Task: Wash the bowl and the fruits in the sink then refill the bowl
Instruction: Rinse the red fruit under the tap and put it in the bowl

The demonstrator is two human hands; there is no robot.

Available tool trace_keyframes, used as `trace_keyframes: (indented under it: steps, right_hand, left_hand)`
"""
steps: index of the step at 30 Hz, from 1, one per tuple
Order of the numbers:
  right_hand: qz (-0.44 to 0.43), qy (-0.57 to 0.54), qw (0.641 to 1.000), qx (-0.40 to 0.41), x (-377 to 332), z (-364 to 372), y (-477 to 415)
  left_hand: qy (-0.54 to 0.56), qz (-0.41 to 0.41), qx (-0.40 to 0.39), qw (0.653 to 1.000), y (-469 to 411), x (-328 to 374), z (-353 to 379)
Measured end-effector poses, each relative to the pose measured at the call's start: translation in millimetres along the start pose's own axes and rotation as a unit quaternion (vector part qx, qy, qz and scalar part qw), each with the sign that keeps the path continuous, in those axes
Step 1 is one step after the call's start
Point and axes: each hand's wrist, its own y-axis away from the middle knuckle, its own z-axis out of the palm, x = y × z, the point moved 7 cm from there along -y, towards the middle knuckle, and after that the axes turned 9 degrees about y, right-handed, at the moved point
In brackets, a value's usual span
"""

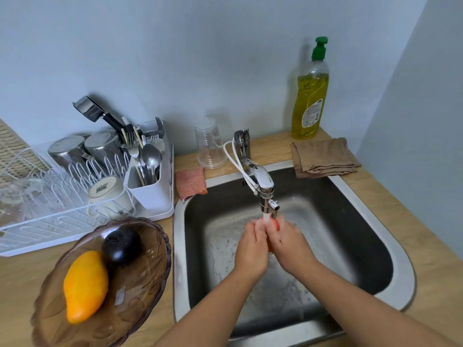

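Observation:
Over the steel sink (390,249), my left hand (251,249) and my right hand (288,246) press together around an orange-red fruit (275,224), mostly hidden, directly under the running faucet (263,186). Water streams onto it. On the counter to the left stands a brown translucent bowl (147,294) holding a yellow mango (85,286) and a dark purple fruit (121,245).
A white dish rack (62,196) with steel cups and a cutlery holder stands at back left. A pink sponge (190,182), an upturned clear cup (209,144), a yellow dish soap bottle (310,96) and a folded brown cloth (323,157) line the sink's back edge.

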Motion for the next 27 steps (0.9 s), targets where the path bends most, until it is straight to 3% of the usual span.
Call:
trace_keyframes:
  steps: [2,4,6,7,9,11,13,14,16,17,19,21,23,25,27]
  right_hand:
    - [0.085,-0.097,0.991,-0.042,7.6,4.0,-3.1]
    - [0.220,-0.195,0.947,-0.129,15.1,11.9,0.6]
    - [0.278,-0.251,0.908,-0.185,17.3,17.9,5.0]
    - [0.259,-0.243,0.918,-0.176,15.6,15.7,5.6]
    - [0.128,-0.129,0.980,-0.076,11.7,3.9,0.3]
    - [-0.030,0.008,1.000,-0.004,-0.9,-3.9,4.3]
    - [-0.032,-0.021,0.999,-0.021,0.4,-2.2,5.7]
    - [0.026,-0.095,0.994,-0.052,5.2,-0.5,3.9]
    - [0.171,-0.228,0.950,-0.128,13.9,8.8,5.4]
    - [0.208,-0.242,0.936,-0.151,15.3,10.7,4.7]
    - [0.177,-0.193,0.956,-0.132,11.1,5.7,0.1]
    - [0.050,-0.048,0.996,-0.049,1.7,-6.3,-3.1]
    - [-0.059,0.096,0.994,-0.012,-10.5,-10.4,1.6]
    - [-0.057,0.064,0.996,-0.034,-8.1,-6.3,3.0]
    - [0.057,-0.094,0.989,-0.098,4.1,1.4,0.3]
  left_hand:
    - [-0.106,0.110,0.008,0.988,8.5,7.8,-2.4]
    - [-0.178,0.170,-0.004,0.969,13.5,8.1,-3.3]
    - [-0.100,0.145,-0.018,0.984,10.8,3.4,-4.8]
    - [-0.016,0.088,-0.026,0.996,7.8,2.0,-5.0]
    - [0.127,-0.074,-0.041,0.988,0.6,-8.6,0.6]
    - [0.133,-0.153,-0.057,0.977,-2.0,-13.1,3.9]
    - [0.109,-0.094,-0.049,0.988,-4.6,-11.6,2.6]
    - [0.076,-0.031,-0.039,0.996,-4.3,-9.4,0.5]
    - [0.020,0.086,-0.034,0.996,1.8,-5.9,-1.3]
    - [0.025,0.109,-0.033,0.993,4.5,-5.1,-0.9]
    - [0.074,0.078,-0.032,0.994,2.9,-8.6,-0.7]
    - [0.119,-0.042,-0.034,0.991,-3.9,-18.3,2.6]
    - [0.136,-0.148,-0.039,0.979,-4.2,-26.0,4.7]
    - [0.100,-0.093,-0.036,0.990,-4.3,-22.1,1.5]
    - [0.029,0.051,-0.035,0.998,0.7,-11.2,-4.5]
